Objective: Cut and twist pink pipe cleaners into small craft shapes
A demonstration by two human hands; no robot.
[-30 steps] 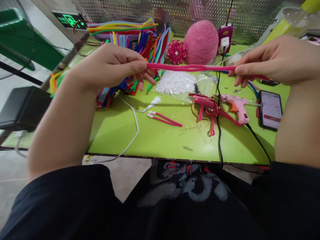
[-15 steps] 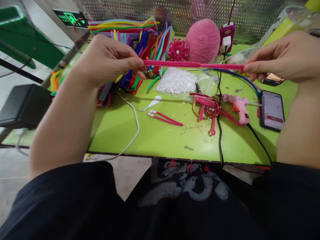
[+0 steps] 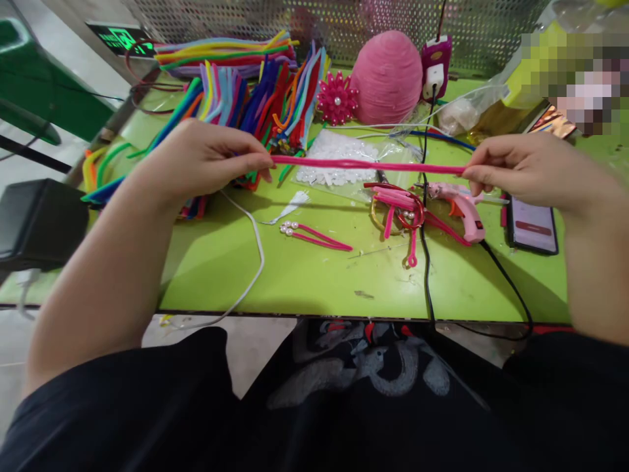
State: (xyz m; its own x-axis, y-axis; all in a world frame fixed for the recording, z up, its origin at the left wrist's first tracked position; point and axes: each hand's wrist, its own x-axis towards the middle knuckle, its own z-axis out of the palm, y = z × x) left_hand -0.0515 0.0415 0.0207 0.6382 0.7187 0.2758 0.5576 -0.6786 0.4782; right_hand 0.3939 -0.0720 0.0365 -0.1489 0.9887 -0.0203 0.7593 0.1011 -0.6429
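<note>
Stretched straight above the table is a length of pink pipe cleaner (image 3: 354, 164), which looks like strands laid side by side. My left hand (image 3: 226, 156) pinches its left end, and my right hand (image 3: 515, 167) pinches the right end. Below it on the table lies a bent pink pipe cleaner (image 3: 322, 240) tipped with pearl beads (image 3: 289, 227). Red-handled scissors (image 3: 420, 213) rest among short pink pipe cleaner pieces (image 3: 390, 198). A bag of white beads (image 3: 339, 157) sits behind the stretched strand.
Bundles of coloured pipe cleaners (image 3: 226, 92) lie at the back left. A pink flower (image 3: 337, 98) and a pink wound ball (image 3: 388, 78) stand behind. At right are a pink glue gun (image 3: 464, 210) with a black cord (image 3: 426, 275) and a phone (image 3: 533, 226). A white tassel (image 3: 292, 204) lies centre-left.
Both hands have come lower and nearer in view, bringing the pink pipe cleaner down with them. It stays taut between the same pinches. The camera view has shifted slightly.
</note>
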